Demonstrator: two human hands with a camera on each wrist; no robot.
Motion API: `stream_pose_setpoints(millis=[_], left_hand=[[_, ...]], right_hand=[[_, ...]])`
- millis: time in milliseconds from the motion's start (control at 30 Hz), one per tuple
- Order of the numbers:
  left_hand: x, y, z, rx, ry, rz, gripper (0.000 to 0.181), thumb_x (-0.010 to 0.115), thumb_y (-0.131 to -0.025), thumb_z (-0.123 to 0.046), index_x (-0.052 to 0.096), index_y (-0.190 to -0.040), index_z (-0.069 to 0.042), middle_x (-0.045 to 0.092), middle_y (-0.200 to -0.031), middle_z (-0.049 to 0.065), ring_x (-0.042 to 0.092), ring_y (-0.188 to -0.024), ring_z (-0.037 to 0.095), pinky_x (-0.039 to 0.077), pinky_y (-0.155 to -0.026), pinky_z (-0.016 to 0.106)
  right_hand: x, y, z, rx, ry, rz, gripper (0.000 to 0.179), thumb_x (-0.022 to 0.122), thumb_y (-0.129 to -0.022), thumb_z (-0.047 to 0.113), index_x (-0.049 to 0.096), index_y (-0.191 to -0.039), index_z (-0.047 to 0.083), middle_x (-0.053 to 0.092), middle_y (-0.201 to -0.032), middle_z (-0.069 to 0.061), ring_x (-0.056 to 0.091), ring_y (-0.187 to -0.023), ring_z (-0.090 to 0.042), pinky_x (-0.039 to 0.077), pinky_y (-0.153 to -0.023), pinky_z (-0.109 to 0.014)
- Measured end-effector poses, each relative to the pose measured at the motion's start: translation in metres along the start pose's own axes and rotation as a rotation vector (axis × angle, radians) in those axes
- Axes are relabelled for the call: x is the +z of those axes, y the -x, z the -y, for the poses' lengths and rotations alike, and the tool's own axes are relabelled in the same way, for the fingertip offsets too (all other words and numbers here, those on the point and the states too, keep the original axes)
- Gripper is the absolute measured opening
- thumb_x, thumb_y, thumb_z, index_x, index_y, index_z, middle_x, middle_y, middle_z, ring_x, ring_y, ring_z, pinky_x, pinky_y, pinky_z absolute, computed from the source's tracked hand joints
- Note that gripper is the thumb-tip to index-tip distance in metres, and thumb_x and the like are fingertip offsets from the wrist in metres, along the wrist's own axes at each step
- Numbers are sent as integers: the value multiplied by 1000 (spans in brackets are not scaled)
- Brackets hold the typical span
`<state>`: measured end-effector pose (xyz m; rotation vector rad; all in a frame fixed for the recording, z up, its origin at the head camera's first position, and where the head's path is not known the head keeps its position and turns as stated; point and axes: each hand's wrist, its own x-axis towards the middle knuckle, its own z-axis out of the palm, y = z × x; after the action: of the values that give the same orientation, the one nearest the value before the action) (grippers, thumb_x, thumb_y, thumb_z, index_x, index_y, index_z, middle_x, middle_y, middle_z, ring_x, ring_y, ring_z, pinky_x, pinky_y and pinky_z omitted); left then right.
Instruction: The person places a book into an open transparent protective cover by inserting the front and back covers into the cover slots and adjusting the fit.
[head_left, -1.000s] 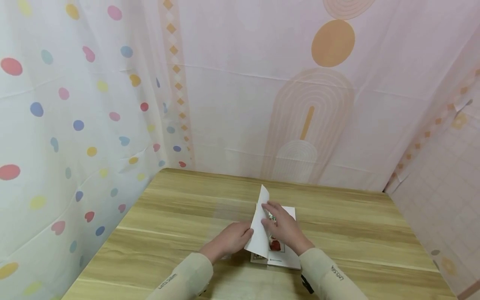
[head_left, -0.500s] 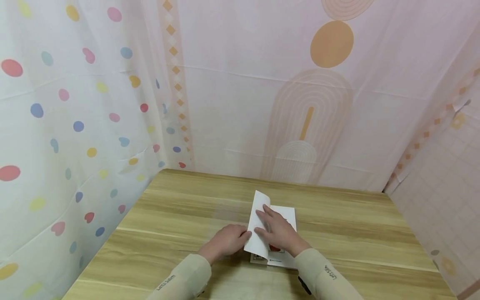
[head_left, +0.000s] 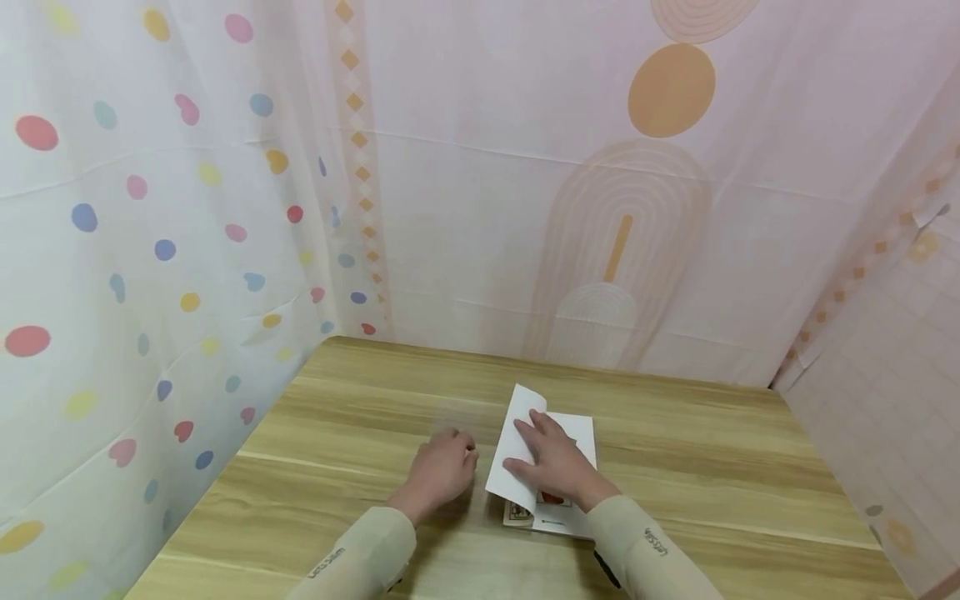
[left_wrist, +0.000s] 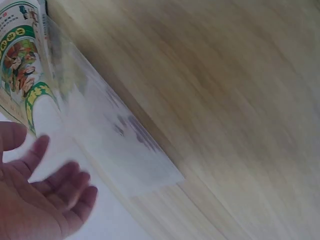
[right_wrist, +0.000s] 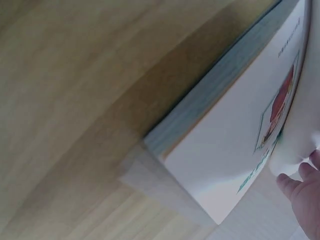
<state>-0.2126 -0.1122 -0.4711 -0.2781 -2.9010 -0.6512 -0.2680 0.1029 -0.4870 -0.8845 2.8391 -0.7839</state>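
A thick book (head_left: 577, 521) lies on the table with its cover (head_left: 510, 450) lifted, showing the white inner side. My right hand (head_left: 555, 458) rests on that cover with its fingers spread. In the right wrist view the first page (right_wrist: 215, 170) bears a red picture and green lettering. A clear plastic sheet (left_wrist: 120, 145) sticks out past the book's edge. My left hand (head_left: 442, 467) is left of the book, apart from the cover, over the sheet's area. In the left wrist view its fingers (left_wrist: 82, 200) are loosely bent with nothing between them. The cover's printed outside (left_wrist: 22, 65) is green and colourful.
The wood-grain table (head_left: 712, 467) reaches back to a pale pink curtain (head_left: 465, 208). A dotted white curtain (head_left: 150, 333) hangs along the left side, and another pale curtain (head_left: 885, 358) on the right.
My left hand has let go of the cover's edge and moved left, off the book. My right hand has shifted slightly left onto the cover, which now leans lower to the left.
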Motion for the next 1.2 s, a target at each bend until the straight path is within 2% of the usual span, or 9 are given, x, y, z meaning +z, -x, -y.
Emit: stream_pose_setpoints(millis=[133, 300, 400, 600, 1000, 1200], left_hand=[[1, 1, 3, -75, -67, 25, 32, 63, -94, -19, 64, -116, 4, 58, -122, 26, 54, -115, 44, 48, -90, 59], [2, 5, 3, -142, -67, 88, 47, 61, -95, -23, 56, -129, 8, 43, -141, 34, 40, -131, 51, 37, -102, 65], [5, 7, 4, -176, -85, 129, 59, 61, -96, -33, 50, -136, 9, 34, -147, 37, 31, -136, 53, 30, -104, 70], [10, 7, 4, -212, -127, 171, 75, 61, -94, -48, 46, -141, 9, 30, -148, 39, 26, -139, 53, 24, -103, 76], [13, 8, 3, -228, -142, 236, 78, 63, -92, -49, 46, -140, 10, 34, -148, 37, 30, -138, 52, 24, -105, 73], [8, 11, 1, -220, -148, 251, 72, 62, -95, -43, 46, -140, 10, 33, -148, 37, 29, -139, 52, 23, -106, 73]], right_hand=[[3, 0, 3, -23, -9, 20, 78, 56, -93, 60, 40, -152, 12, 25, -161, -16, 18, -148, -36, 26, -114, -56], [6, -1, 3, -22, -26, 35, 79, 56, -93, 61, 39, -153, 13, 22, -162, -15, 16, -149, -36, 26, -114, -55], [7, -1, 1, -15, -29, 40, 79, 57, -92, 61, 39, -153, 13, 22, -162, -15, 16, -149, -36, 26, -115, -55], [8, -1, 1, -9, -13, 58, 80, 56, -92, 61, 38, -154, 14, 21, -163, -14, 16, -149, -35, 26, -114, -56], [14, -2, -2, -58, -1, 49, 79, 58, -92, 58, 41, -152, 8, 21, -162, -16, 13, -149, -37, 25, -115, -56], [18, -3, -6, -74, 6, 54, 82, 60, -91, 59, 41, -151, 7, 21, -162, -17, 12, -149, -37, 25, -115, -55]])
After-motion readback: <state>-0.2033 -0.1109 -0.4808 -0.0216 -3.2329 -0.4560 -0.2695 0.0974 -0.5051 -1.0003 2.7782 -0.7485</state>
